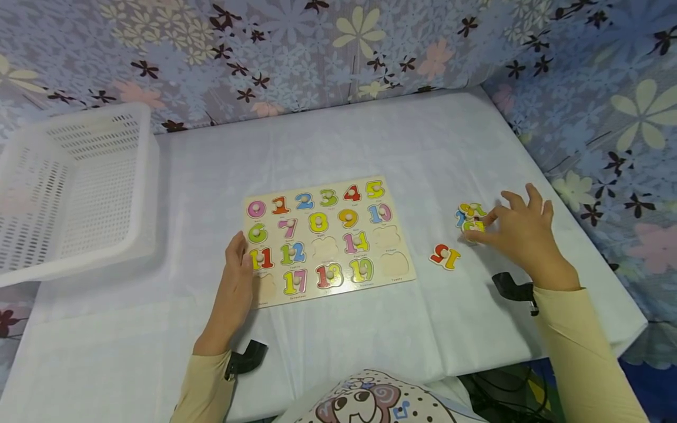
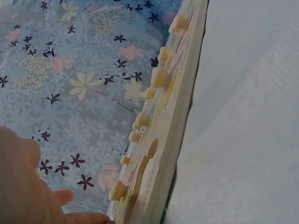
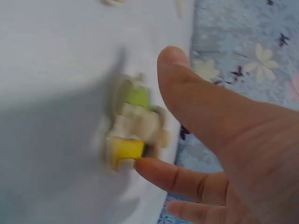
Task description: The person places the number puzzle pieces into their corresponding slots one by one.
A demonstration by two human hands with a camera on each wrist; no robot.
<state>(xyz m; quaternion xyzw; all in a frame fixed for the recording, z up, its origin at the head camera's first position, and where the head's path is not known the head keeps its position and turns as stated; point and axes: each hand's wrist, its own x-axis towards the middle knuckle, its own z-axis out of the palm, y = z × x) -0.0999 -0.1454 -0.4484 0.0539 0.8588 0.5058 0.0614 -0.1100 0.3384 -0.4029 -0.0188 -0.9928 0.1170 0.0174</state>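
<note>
A wooden number puzzle board (image 1: 317,238) lies on the white-covered table, colourful knobbed number pieces in most of its recesses and bare wood in several others. My left hand (image 1: 238,276) rests at the board's left edge, fingers fairly straight; the left wrist view shows a fingertip (image 2: 93,217) at the board's end. To the right of the board, my right hand (image 1: 523,235) is over a small heap of number pieces (image 1: 469,216). In the right wrist view its index finger (image 3: 159,172) meets a yellow part of the heap, while the thumb (image 3: 175,70) stands apart.
A red and yellow number piece (image 1: 445,257) lies alone between the board and the heap. The white perforated basket (image 1: 145,176) stands at the table's left. Flowered cloth (image 1: 296,53) hangs behind and along the right side. Dark cables (image 1: 508,388) show below the front edge.
</note>
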